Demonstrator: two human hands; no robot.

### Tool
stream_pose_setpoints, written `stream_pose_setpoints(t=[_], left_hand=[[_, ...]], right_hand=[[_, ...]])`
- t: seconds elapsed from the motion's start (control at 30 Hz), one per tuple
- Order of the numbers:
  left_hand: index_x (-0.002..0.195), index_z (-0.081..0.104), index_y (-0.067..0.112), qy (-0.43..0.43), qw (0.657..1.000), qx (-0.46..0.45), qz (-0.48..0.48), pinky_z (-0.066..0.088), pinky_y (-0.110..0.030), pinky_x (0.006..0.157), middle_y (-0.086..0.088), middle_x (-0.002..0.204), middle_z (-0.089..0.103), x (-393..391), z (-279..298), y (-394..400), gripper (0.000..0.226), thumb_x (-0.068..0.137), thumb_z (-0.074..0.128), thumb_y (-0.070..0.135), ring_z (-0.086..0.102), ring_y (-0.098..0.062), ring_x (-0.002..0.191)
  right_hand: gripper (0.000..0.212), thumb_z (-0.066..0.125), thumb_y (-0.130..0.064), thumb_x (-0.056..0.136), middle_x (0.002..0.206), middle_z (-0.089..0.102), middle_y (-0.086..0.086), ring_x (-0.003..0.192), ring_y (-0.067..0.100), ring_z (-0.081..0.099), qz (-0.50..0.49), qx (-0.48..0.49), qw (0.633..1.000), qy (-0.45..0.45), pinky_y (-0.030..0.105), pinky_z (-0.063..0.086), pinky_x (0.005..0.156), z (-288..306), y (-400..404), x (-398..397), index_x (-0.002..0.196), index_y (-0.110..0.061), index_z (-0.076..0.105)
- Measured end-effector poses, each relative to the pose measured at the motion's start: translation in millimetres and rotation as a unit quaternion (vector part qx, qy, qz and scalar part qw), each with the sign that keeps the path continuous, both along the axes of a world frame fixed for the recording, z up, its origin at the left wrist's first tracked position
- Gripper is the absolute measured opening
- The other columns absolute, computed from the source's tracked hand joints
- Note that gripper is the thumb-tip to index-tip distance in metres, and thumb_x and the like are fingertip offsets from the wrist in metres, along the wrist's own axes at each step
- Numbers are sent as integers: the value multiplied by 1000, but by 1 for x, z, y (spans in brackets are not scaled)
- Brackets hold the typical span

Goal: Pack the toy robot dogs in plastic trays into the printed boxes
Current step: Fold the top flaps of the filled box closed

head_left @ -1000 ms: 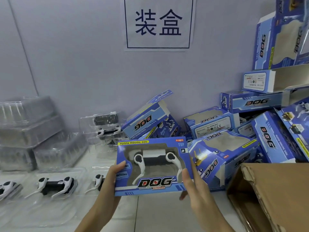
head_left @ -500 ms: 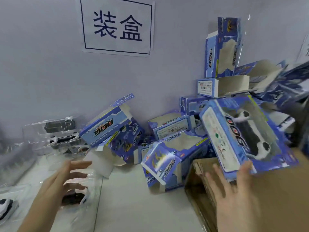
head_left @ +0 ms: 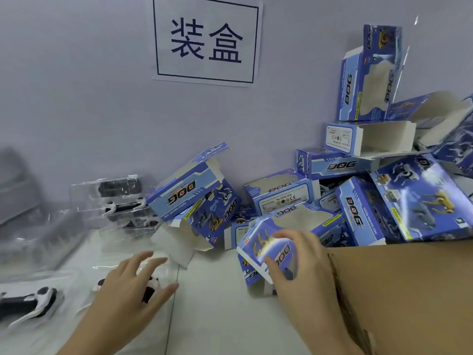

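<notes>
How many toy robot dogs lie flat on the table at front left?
2: one dog at the far left edge, one dog partly under the left hand. Others sit in stacked trays behind; some may be hidden.

Even soft light, left edge blurred — wide-angle bowing

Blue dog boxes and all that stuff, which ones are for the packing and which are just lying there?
For the packing:
- blue printed empty box, right hand grasping it
- black-and-white toy dog in clear plastic tray, under left hand

Just lying there:
- white paper wall sign
- brown cardboard carton
</notes>
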State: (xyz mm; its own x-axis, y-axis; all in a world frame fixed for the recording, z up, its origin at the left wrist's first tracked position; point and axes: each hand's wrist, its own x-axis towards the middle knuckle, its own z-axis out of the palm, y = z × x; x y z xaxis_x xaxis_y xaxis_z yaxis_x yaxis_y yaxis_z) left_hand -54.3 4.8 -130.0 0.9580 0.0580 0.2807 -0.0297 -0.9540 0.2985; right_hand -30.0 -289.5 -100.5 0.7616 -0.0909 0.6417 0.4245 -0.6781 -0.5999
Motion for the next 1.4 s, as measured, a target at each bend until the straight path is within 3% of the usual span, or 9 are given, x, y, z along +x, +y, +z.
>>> stream_pose_setpoints(t=[0.17,0.4,0.63,0.77,0.9,1.1,1.2,1.3,1.4], left_hand=[[147,45,44,0,1000,3,-8,31,-26,113,19,155,34,1,-2,2,85,84,15,91,36,-10,143],[144,48,42,5,999,29,-37,36,-26,111,20,150,38,4,-6,1,96,74,2,88,37,-6,142],[122,73,24,-133,986,50,-85,55,-34,90,5,127,65,3,-10,-6,61,97,36,67,65,-20,119],[132,67,20,-197,972,15,-127,47,-29,102,2,138,59,2,-8,-21,52,99,49,55,62,-22,124],[164,28,21,-209,961,-37,-178,42,-30,111,1,169,25,-2,-10,-45,86,96,59,62,41,-17,148],[164,-16,35,-192,949,-140,-208,26,-39,123,8,174,-19,-8,-19,-78,128,81,74,73,-2,-10,162],[166,-4,34,-184,939,-223,-184,29,-33,124,17,174,6,-5,-25,-82,134,72,86,68,15,-8,160],[136,16,78,-157,894,-399,-133,43,-5,99,44,141,47,-7,-27,-87,117,56,99,54,49,15,130],[129,42,43,-158,836,-509,-134,58,-30,96,12,122,70,2,-35,-88,93,58,100,29,69,-13,116]], right_hand=[[102,70,-62,88,172,-17,10,157,45,-9,-141,-314,926,155,54,3,127,5,1,50,162,-45,3],[130,81,-52,83,169,-19,16,150,57,-21,-125,-377,883,251,74,30,115,-6,20,75,159,-36,-23],[88,78,-24,92,166,28,0,156,25,17,-72,-191,972,121,45,47,112,9,9,59,162,-32,26],[74,85,-18,85,148,55,-2,138,21,50,0,2,1000,11,40,50,108,22,1,40,151,-25,51],[70,86,-42,75,114,73,-23,98,-2,72,122,136,983,-4,11,57,75,38,6,6,138,-46,56],[70,92,-44,64,116,77,-11,104,13,76,333,268,879,212,30,64,76,39,12,-3,129,-37,66],[51,80,-46,69,109,79,-1,95,24,78,332,305,857,249,37,65,70,34,16,1,117,-29,73],[39,69,-44,80,102,77,8,85,30,78,316,294,867,249,31,61,64,26,20,6,112,-23,75],[29,72,-29,84,99,76,10,84,33,78,338,292,857,258,29,61,63,15,25,6,112,-21,77]])
